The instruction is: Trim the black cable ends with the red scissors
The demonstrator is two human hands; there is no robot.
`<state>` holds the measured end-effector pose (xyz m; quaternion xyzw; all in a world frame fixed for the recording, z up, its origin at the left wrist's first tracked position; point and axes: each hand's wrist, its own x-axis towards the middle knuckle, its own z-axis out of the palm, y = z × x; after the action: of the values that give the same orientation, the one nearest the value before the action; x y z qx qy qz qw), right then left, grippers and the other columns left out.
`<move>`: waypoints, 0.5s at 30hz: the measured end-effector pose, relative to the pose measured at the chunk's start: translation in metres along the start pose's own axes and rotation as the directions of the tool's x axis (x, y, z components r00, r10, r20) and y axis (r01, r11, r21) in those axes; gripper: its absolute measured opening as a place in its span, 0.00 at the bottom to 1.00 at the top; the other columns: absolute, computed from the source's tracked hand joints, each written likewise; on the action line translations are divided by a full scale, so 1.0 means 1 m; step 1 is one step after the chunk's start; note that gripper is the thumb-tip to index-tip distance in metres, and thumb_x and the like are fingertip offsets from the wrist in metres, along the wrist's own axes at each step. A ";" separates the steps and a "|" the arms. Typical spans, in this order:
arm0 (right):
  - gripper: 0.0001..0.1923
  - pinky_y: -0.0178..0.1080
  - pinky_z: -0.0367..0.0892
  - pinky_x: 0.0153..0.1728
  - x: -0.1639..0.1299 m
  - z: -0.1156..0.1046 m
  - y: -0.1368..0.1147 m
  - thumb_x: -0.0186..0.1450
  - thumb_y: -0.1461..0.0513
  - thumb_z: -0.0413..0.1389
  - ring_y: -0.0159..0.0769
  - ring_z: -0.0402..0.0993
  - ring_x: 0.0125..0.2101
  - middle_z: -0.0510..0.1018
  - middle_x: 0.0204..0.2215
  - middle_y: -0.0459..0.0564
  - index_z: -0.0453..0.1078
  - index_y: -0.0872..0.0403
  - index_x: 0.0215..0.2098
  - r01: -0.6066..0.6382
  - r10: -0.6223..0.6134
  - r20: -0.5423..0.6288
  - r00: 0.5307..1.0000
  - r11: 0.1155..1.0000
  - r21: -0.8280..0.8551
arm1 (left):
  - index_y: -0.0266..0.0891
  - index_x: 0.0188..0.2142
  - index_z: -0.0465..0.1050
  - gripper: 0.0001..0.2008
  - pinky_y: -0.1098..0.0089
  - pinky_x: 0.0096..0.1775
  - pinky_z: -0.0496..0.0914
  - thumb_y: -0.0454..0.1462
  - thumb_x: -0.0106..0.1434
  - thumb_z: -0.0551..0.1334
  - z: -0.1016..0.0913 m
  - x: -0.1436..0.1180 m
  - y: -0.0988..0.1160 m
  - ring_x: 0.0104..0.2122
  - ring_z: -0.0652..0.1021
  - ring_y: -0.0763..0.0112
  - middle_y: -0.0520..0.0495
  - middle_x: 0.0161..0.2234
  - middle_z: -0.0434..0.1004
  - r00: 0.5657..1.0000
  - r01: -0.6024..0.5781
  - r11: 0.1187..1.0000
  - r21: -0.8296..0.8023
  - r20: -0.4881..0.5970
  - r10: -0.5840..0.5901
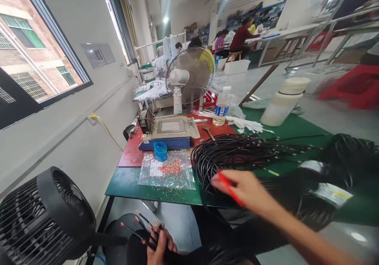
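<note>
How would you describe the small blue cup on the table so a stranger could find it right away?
Start at the green table and find the blue-based machine on the red mat. The small blue cup sits against the machine's front edge, at the top of a clear plastic bag. It is the only round, open, bright blue container there.

A few black cables (pixel 145 227) with red-tipped ends fan upward below the desk edge; a slim red tool (pixel 229 188) lies tilted above the coiled black cable bundle (pixel 237 154).
</note>
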<state>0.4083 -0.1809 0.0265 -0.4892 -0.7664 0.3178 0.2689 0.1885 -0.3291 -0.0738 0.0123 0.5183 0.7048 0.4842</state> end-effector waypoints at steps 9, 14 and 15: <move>0.15 0.28 0.53 0.20 -0.020 0.109 -0.050 0.51 0.55 0.58 0.25 0.57 0.18 0.67 0.17 0.43 0.74 0.60 0.27 -0.215 -0.103 0.498 0.861 0.813 0.541 | 0.35 0.18 0.67 0.11 0.76 0.21 0.57 0.41 0.47 0.63 0.012 -0.029 0.006 0.13 0.66 0.80 0.51 0.11 0.68 0.979 -0.039 0.968 0.247 0.205 -0.013; 0.11 0.28 0.50 0.19 -0.018 0.107 -0.046 0.54 0.59 0.55 0.25 0.55 0.18 0.64 0.15 0.42 0.71 0.60 0.23 -0.200 -0.033 0.437 0.899 0.857 0.476 | 0.35 0.19 0.66 0.13 0.78 0.16 0.47 0.42 0.45 0.65 0.012 -0.025 0.005 0.10 0.57 0.87 0.58 0.10 0.59 0.990 -0.022 0.978 0.208 0.142 -0.008; 0.12 0.28 0.50 0.19 -0.019 0.105 -0.044 0.55 0.58 0.54 0.25 0.54 0.18 0.63 0.15 0.42 0.71 0.60 0.23 -0.189 -0.034 0.434 0.900 0.868 0.459 | 0.35 0.19 0.66 0.13 0.78 0.16 0.46 0.42 0.44 0.65 0.013 -0.023 0.006 0.10 0.56 0.88 0.58 0.11 0.59 0.992 -0.017 0.981 0.194 0.127 -0.008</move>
<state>0.3136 -0.2358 -0.0109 -0.3541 -0.6799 0.6116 0.1956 0.2036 -0.3361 -0.0522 0.1056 0.5527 0.6496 0.5113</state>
